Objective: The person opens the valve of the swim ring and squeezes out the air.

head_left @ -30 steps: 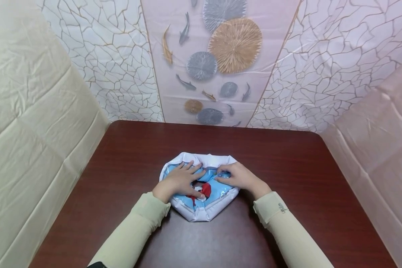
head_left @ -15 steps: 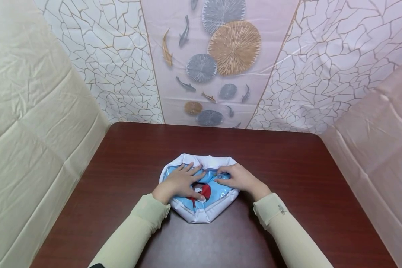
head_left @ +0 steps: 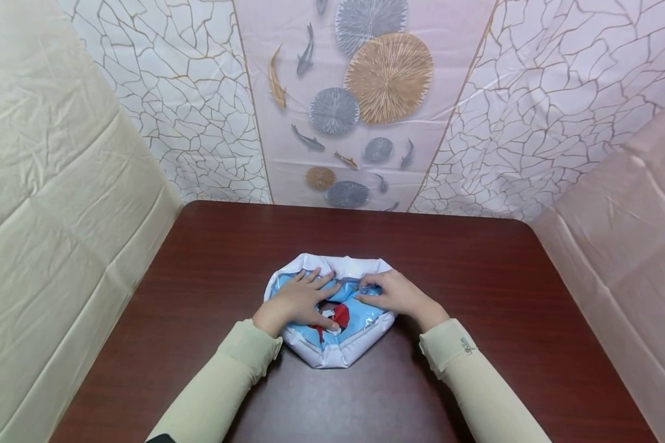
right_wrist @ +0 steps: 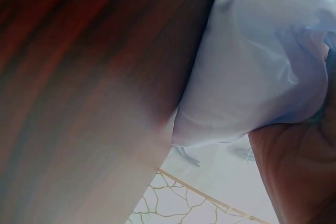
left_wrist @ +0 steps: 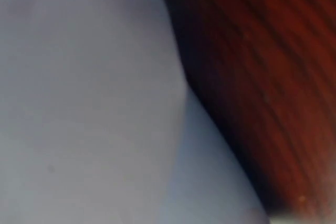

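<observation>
On the table lies a soft, partly filled inflatable point(head_left: 360, 360) with a white outer tube, a shiny blue inside and a red and white piece in its central opening. My left hand point(head_left: 298, 301) rests spread over its left half, fingers straight, thumb over the red and white part. With curled thumb and fingers, my right hand point(head_left: 392, 291) pinches at the blue part by the upper right rim; the exact spot pinched is hidden. Close up, the white tube point(left_wrist: 94, 98) fills much of the left wrist view. In the right wrist view, the palm point(right_wrist: 299, 166) is against the puffed tube point(right_wrist: 247, 72).
The dark red-brown wooden table point(head_left: 476, 264) reaches back to a patterned cloth wall point(head_left: 199, 111). Pale cloth sides point(head_left: 61, 215) stand at the left and right of the table. Light sleeves cover both forearms.
</observation>
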Demonstrator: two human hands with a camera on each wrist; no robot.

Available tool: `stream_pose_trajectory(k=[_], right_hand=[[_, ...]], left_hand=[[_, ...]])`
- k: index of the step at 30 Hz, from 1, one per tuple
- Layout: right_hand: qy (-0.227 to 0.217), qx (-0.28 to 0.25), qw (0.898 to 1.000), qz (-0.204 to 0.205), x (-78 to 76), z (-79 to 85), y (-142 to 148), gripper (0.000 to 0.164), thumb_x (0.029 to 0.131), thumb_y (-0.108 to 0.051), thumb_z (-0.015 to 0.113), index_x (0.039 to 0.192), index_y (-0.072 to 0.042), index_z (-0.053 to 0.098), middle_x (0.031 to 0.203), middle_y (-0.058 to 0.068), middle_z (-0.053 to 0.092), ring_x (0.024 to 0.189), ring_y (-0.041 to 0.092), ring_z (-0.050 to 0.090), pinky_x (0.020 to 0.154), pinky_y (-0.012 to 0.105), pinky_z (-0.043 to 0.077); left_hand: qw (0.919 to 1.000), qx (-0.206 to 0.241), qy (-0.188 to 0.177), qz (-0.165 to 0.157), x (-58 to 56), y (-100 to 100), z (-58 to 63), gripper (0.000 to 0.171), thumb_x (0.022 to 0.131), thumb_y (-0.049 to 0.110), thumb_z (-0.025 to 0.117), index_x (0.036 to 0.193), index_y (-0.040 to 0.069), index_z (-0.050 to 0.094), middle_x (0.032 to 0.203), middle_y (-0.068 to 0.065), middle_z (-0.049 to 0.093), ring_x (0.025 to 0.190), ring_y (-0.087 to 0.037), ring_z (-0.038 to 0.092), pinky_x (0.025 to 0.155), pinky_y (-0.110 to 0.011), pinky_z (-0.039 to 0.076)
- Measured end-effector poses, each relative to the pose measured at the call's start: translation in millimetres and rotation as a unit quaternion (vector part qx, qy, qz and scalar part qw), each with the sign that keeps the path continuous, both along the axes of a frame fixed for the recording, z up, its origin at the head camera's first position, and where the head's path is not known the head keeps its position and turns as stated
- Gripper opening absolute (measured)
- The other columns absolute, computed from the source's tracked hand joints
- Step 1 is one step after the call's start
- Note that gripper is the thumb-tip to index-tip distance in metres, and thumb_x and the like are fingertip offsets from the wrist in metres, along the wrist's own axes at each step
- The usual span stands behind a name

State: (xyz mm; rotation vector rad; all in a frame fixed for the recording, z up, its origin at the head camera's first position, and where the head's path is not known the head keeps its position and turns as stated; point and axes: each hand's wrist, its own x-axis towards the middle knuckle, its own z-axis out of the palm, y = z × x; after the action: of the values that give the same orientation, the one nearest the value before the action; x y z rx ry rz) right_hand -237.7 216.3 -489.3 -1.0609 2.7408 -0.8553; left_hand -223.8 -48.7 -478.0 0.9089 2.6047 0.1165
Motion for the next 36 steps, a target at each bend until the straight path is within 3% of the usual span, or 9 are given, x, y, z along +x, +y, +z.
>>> stream_pose_trajectory(k=[8, 17, 36], right_hand=[[-0.002, -0.003, 1.0, -0.001, -0.4, -0.7, 0.5, 0.014, 0.091, -0.037, 0.076, 0.097, -0.025, 0.073, 0.088, -0.016, 0.067, 0.081, 0.006, 0.06, 0.076, 0.026, 0.055], [-0.002, -0.003, 1.0, -0.001, -1.6, -4.7, 1.7, 0.014, 0.091, -0.039, 0.075, 0.097, -0.027, 0.072, 0.087, -0.017, 0.066, 0.081, 0.005, 0.06, 0.075, 0.025, 0.055], [0.0, -0.006, 1.0, 0.004, -1.1, -3.0, 2.2, 0.013, 0.091, -0.038, 0.075, 0.096, -0.026, 0.071, 0.086, -0.017, 0.066, 0.081, 0.005, 0.06, 0.075, 0.026, 0.055]], left_hand=[[1.0, 0.001, -0.004, 0.0, -0.5, -0.2, 1.5, 0.101, 0.08, 0.082, 0.054, 0.161, 0.032, 0.02, 0.169, 0.005, 0.006, 0.155, -0.028, -0.001, 0.122, -0.055, 0.005], [1.0, 0.002, -0.002, -0.002, -1.5, -0.5, -4.5, 0.102, 0.079, 0.084, 0.054, 0.161, 0.034, 0.02, 0.169, 0.005, 0.007, 0.155, -0.028, 0.0, 0.122, -0.054, 0.006], [0.9999, 0.01, 0.003, -0.004, 0.1, -0.7, -1.2, 0.1, 0.081, 0.082, 0.055, 0.161, 0.032, 0.022, 0.169, 0.004, 0.009, 0.155, -0.028, 0.002, 0.122, -0.055, 0.007]])
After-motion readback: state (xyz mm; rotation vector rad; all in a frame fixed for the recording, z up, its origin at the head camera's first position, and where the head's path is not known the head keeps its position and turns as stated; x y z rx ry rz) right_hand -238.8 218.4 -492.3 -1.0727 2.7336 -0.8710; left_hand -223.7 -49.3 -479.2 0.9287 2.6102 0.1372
